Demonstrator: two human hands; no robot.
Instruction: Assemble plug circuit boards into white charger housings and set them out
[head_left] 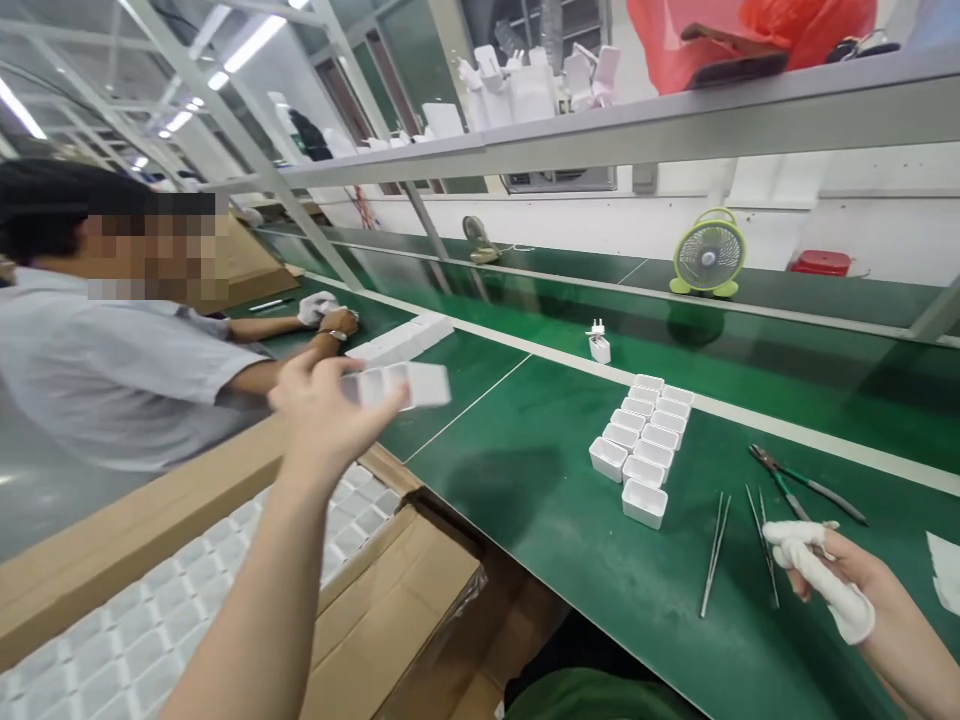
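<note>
My left hand (322, 410) is raised above the edge of an open carton, its fingers wrapped round a short row of white plastic cups (420, 385), slightly blurred. My right hand (825, 575), white covers on some fingers, is at the right of the green bench with its fingers curled together. Whether anything is inside them I cannot make out. Close beside it lie metal tweezers (765, 550), a second pair of tweezers (716, 555) and green-handled pliers (810, 485). White open-topped cups (645, 500) stand in two rows mid-bench.
At left a carton (390, 590) holds many white pieces. A co-worker (135, 370) sits beyond it, hands near a white block row (405, 338). A white plug adapter (598, 343) and a green fan (709, 255) stand farther back, under a loaded shelf (600, 145).
</note>
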